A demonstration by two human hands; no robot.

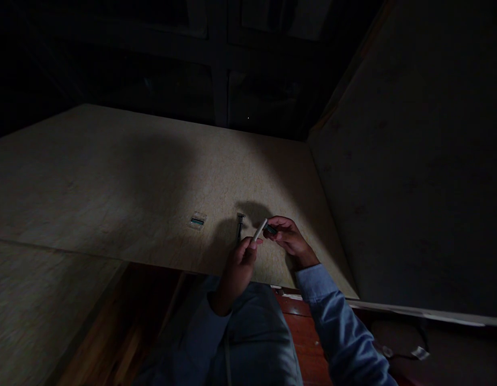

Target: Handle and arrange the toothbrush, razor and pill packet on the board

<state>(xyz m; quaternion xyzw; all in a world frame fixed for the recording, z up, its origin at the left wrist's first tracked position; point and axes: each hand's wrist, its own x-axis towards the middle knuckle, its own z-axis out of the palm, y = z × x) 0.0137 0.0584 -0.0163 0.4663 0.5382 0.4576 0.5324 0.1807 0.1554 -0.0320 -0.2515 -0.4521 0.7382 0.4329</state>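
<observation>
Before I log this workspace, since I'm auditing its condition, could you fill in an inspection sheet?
Surface: pale speckled tabletop, dimly lit, partly shadowed.
Things in work: pale stick and small dark-green piece in hand; razor-like tool and clear case on the tabletop.
Clutter: pale tag, lower right.
Hands: left hand grips the pale stick; right hand holds the dark-green piece.
Cables: apparent dark cord beside the tag; ends unclear.
Surroundings: dark framed panes behind; wall-like panel at right.

Left hand (240,260), right hand (287,236): two. Pale rod (260,229): one, in left hand. Dark green piece (271,229): one, in right hand. Razor (240,221): one, just beyond left hand. Clear case (198,220): one, left of both.
</observation>
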